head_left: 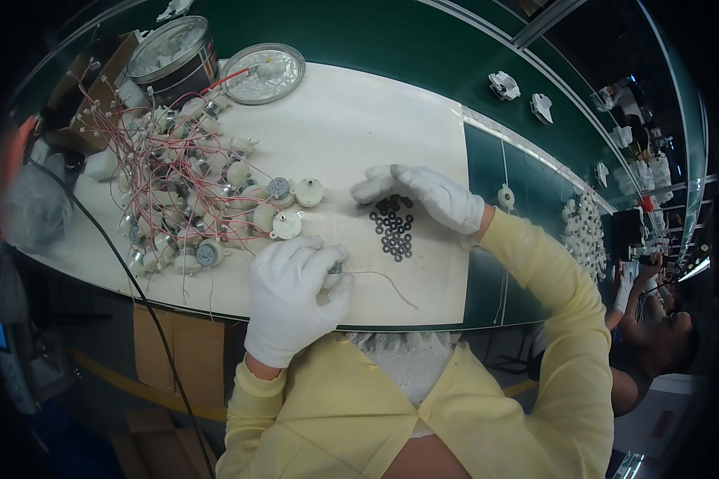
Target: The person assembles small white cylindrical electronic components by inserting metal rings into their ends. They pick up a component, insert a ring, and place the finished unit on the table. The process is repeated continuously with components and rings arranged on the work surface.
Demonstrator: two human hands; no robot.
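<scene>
My left hand (295,291), in a white glove, is closed round a small motor (336,269) near the table's front edge. The glove covers most of the motor, and its thin wire trails right across the white surface. My right hand (431,195), also gloved, lies with fingers stretched out at the far edge of a cluster of small dark rings (395,235). It partly covers the farthest rings. Left of the rings, beyond my left hand, lie a round cream gear housing (309,191) and another with lugs (286,225).
A heap of motors with red wires (180,176) covers the table's left part. Behind it stand an open tin of whitish paste (172,60) and its lid (265,76), with a red-handled brush. White parts (503,85) rest on a green belt. A person (655,343) sits at right.
</scene>
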